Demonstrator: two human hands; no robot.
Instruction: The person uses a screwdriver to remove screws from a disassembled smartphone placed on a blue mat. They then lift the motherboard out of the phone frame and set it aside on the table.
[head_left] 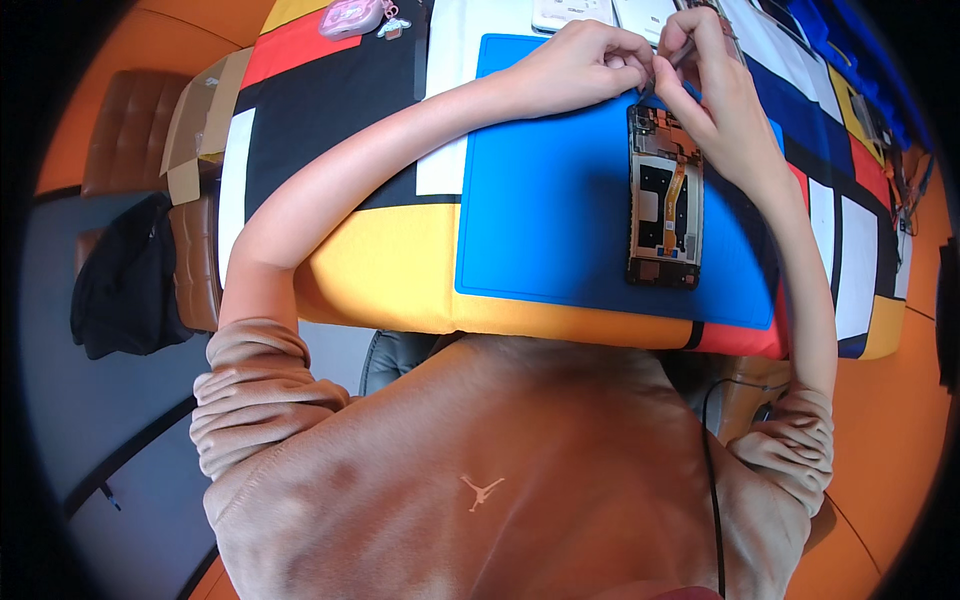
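Observation:
An opened phone [648, 205] lies on a blue mat [545, 220], its circuit board, an orange ribbon cable and the bare frame showing. Just beyond its far end my two hands meet. My left hand [580, 70] is closed, thumb and fingers pinched together at the phone's upper left. Bent fingers and thumb of my right hand [722, 115] close on a small dark piece, too hidden to name, over the phone's upper right corner. Whether both hands grip the same piece cannot be seen.
Pale phone-like panels [570, 12] lie at the mat's far edge. A pink case [350, 18] with a charm [393, 28] sits far left on the patterned tablecloth [380, 260]. Left of the table are a cardboard box [195, 125] and a dark garment [130, 275] over a seat.

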